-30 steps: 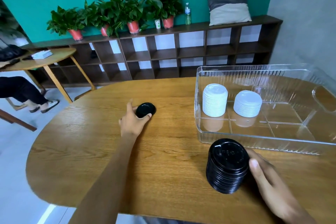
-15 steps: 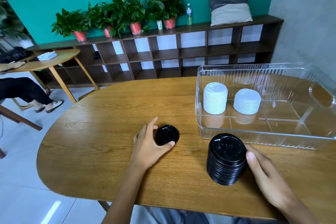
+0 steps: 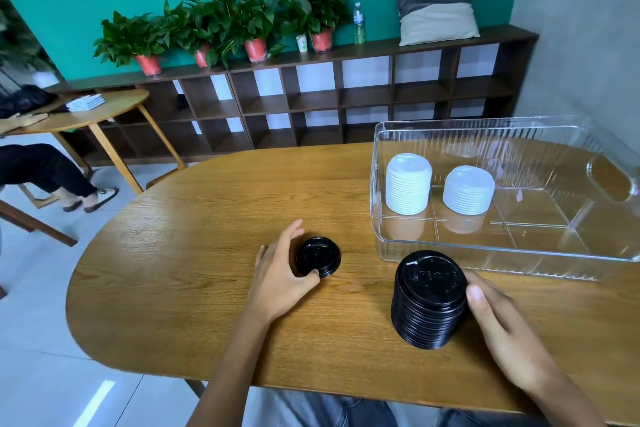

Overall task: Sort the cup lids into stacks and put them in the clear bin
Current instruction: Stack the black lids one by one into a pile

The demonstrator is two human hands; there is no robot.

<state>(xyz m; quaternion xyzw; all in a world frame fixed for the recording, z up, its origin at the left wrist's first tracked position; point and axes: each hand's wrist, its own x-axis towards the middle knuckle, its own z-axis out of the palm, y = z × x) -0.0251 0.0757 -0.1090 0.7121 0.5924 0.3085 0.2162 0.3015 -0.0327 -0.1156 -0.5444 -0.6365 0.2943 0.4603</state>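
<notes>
A single black lid (image 3: 318, 256) lies on the wooden table (image 3: 194, 274). My left hand (image 3: 282, 274) holds it between thumb and fingers. A tall stack of black lids (image 3: 429, 298) stands near the table's front. My right hand (image 3: 502, 326) grips the stack's right side, thumb against its upper rim. The clear bin (image 3: 519, 256) sits at the right. Inside it stand a taller stack of white lids (image 3: 408, 189) and a shorter stack of white lids (image 3: 468, 190).
A dark shelf unit (image 3: 311, 104) with potted plants, a bottle and a cushion lines the green wall. At the left stands a second round table (image 3: 100, 111), with a seated person's legs (image 3: 52, 177) beside it. My knees show below the table's near edge.
My left hand has slid the single black lid from the table's middle toward me and rightward, closer to the black stack. My right hand stays on the stack.
</notes>
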